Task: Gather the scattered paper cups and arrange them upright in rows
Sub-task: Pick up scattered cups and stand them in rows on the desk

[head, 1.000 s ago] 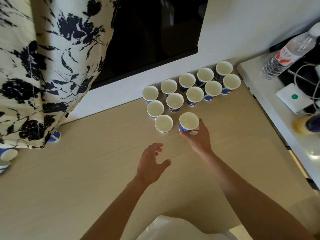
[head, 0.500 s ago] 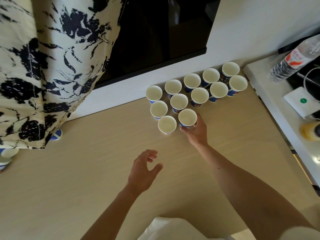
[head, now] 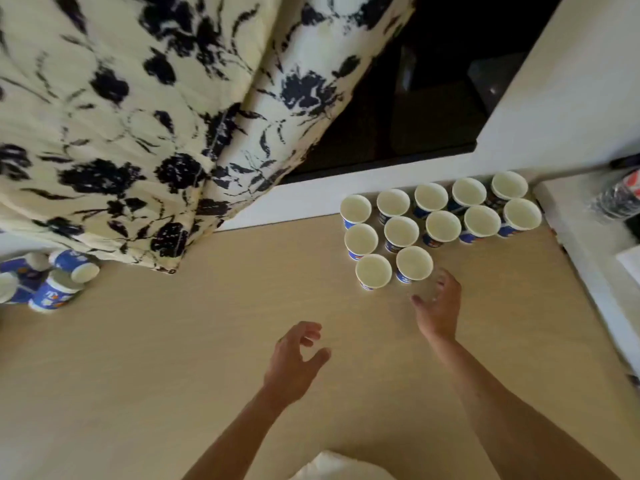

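Several blue-and-white paper cups stand upright in rows against the white sill at the back right of the beige table. The nearest row has two cups, the right one just beyond my right hand. That hand hovers free of the cup with loosely spread fingers and holds nothing. My left hand floats over the middle of the table, fingers relaxed and empty. A cluster of scattered cups, some lying on their sides, sits at the far left edge under the curtain.
A cream curtain with dark floral print hangs over the back left of the table. A white side counter with a water bottle borders the right. A dark window recess lies behind the rows.
My right hand has let go of the front-right cup, which now stands in the row, and has drawn back. The view has swung left, revealing the scattered cups.
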The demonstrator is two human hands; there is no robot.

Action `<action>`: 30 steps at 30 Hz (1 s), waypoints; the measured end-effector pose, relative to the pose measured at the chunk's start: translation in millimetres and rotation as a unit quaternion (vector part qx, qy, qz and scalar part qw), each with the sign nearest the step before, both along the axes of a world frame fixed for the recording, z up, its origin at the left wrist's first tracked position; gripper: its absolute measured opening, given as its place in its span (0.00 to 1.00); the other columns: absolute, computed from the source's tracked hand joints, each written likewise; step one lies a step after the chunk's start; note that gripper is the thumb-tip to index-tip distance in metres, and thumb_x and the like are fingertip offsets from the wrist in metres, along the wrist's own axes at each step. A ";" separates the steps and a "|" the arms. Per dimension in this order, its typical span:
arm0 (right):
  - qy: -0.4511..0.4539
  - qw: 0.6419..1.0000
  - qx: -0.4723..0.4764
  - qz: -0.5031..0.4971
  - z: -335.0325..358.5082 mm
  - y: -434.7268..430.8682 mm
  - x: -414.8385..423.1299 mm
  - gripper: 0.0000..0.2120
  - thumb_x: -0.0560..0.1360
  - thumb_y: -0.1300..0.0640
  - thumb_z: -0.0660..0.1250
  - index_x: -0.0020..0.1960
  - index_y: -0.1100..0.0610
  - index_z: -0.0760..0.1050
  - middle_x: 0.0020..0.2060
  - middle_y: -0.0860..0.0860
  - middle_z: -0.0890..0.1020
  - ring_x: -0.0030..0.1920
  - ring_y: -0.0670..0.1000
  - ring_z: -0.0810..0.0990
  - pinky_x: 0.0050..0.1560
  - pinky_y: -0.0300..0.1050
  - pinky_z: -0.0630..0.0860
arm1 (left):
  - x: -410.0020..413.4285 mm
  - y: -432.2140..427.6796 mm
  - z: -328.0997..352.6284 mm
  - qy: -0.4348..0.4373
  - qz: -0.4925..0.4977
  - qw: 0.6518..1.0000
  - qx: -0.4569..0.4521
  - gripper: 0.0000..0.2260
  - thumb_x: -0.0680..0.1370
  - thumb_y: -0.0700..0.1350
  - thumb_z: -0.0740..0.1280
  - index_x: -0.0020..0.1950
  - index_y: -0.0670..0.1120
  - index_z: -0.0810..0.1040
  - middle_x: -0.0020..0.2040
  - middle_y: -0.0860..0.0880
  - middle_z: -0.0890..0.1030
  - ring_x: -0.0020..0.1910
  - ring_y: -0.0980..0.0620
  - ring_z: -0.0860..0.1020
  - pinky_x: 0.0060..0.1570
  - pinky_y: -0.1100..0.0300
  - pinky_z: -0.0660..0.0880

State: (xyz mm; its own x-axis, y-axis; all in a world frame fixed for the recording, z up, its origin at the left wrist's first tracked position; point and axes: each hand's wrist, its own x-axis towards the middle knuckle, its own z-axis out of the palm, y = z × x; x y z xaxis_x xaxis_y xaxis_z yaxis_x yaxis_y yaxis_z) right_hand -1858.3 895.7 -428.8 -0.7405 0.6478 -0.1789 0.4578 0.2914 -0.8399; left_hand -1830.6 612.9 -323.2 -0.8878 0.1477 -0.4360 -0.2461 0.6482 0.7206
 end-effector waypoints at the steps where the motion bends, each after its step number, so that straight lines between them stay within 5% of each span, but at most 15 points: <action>1: -0.008 1.000 0.010 -0.015 0.2 -3.4 11.9 0.36 0.66 0.71 0.76 0.71 0.63 0.68 0.64 0.61 0.72 0.60 0.62 0.77 0.65 0.58 0.73 | 0.5 -6.7 -0.1 0.003 0.015 1.000 0.005 0.17 0.73 0.44 0.75 0.59 0.48 0.78 0.52 0.53 0.82 0.50 0.55 0.79 0.42 0.70 0.70; 9: -0.006 0.996 0.027 0.085 11.3 -101.1 70.5 0.29 0.67 0.76 0.73 0.66 0.67 0.70 0.56 0.65 0.75 0.51 0.65 0.79 0.52 0.67 0.76 | 21.8 -85.9 -5.9 0.036 0.152 0.987 0.047 0.15 0.73 0.41 0.75 0.58 0.43 0.78 0.48 0.50 0.80 0.45 0.53 0.77 0.41 0.74 0.70; 17: -0.007 0.955 -0.006 0.297 54.8 -235.0 26.9 0.29 0.70 0.75 0.72 0.68 0.68 0.68 0.59 0.65 0.76 0.55 0.63 0.78 0.51 0.39 0.74 | 59.1 -187.9 -19.8 0.034 0.263 0.963 0.046 0.15 0.73 0.47 0.74 0.58 0.50 0.77 0.51 0.55 0.79 0.48 0.58 0.76 0.41 0.75 0.68; 21: -0.021 0.933 0.005 0.360 75.2 -307.6 10.4 0.26 0.71 0.73 0.73 0.67 0.66 0.70 0.58 0.64 0.77 0.55 0.63 0.78 0.58 0.57 0.75 | 63.1 -259.4 -24.8 0.046 0.291 0.956 0.016 0.16 0.74 0.46 0.73 0.60 0.48 0.77 0.54 0.53 0.78 0.50 0.57 0.75 0.47 0.68 0.69; 30: -0.041 0.907 0.040 0.417 91.4 -413.8 -38.7 0.29 0.70 0.69 0.74 0.68 0.62 0.68 0.59 0.57 0.74 0.57 0.58 0.77 0.60 0.59 0.74 | -23.9 -358.0 -30.0 0.115 0.235 0.965 -0.032 0.20 0.73 0.46 0.73 0.64 0.46 0.75 0.59 0.47 0.77 0.58 0.49 0.74 0.54 0.62 0.68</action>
State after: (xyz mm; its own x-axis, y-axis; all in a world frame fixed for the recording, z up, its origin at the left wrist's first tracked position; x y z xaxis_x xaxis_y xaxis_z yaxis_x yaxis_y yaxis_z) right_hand -1897.0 481.9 -337.5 -0.9655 -0.1175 -0.2322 0.1101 0.6242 -0.7734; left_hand -1854.5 254.8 -353.2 -0.9245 -0.3151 -0.2148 -0.3620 0.5485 0.7537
